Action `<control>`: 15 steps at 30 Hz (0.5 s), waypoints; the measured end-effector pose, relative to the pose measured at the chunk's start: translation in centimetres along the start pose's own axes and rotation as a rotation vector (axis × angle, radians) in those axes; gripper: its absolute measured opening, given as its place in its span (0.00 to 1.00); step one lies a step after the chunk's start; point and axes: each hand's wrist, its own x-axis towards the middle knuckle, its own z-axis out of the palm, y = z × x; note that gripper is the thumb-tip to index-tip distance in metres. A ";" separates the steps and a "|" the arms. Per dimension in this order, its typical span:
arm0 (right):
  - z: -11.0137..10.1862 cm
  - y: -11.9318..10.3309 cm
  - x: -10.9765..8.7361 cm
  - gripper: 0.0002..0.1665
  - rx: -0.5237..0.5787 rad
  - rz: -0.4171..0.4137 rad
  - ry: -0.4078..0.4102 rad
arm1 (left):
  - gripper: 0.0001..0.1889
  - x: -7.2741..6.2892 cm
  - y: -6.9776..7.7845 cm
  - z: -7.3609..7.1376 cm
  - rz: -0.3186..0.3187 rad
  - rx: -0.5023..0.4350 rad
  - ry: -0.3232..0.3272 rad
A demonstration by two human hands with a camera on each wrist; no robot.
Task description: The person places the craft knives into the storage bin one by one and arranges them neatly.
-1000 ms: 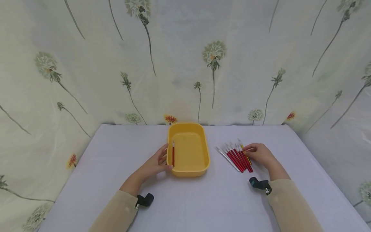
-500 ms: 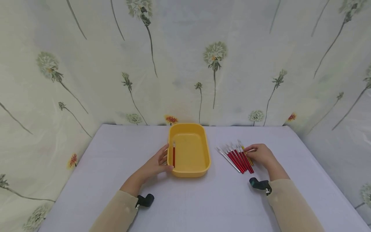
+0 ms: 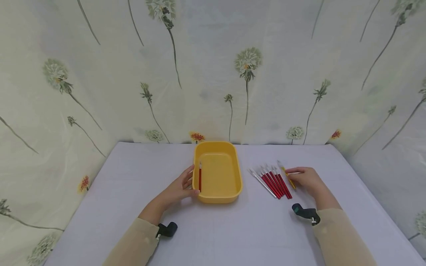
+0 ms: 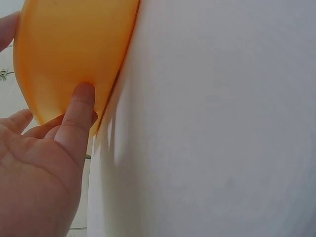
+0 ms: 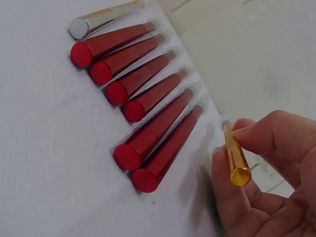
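My right hand (image 3: 306, 179) pinches a slim gold pen-like stick (image 5: 237, 160) between thumb and fingers. Its pale tip points up and away, and its flat round end faces the right wrist camera. Left of that hand, several red pen-like sticks (image 3: 274, 183) with pale tips lie fanned out side by side. A silver one (image 3: 265, 186) lies at their left end. My left hand (image 3: 178, 188) holds the left side of a yellow plastic tray (image 3: 219, 198), thumb at the front-left rim and fingers against the outer wall (image 4: 74, 59). One red stick (image 3: 200, 179) lies inside along the tray's left wall.
A white cloth (image 3: 233, 232) covers the table. Behind it hangs a pale curtain (image 3: 206, 74) printed with dandelions, meeting the table's back edge just beyond the tray. Dark wrist cameras (image 3: 304, 211) project inward from both sleeves.
My right hand has drawn the gold stick to the right, opening a gap between it and the red ones. The left hand and tray hold their place.
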 end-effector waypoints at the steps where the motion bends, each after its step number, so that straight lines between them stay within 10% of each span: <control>1: -0.1 0.0 -0.2 0.22 0.020 0.018 -0.003 | 0.53 0.0 0.0 0.0 -0.003 -0.001 0.003; 15: -0.8 -1.3 -2.8 0.31 0.405 0.037 -0.035 | 0.52 -0.1 -0.1 -0.1 0.011 0.004 -0.002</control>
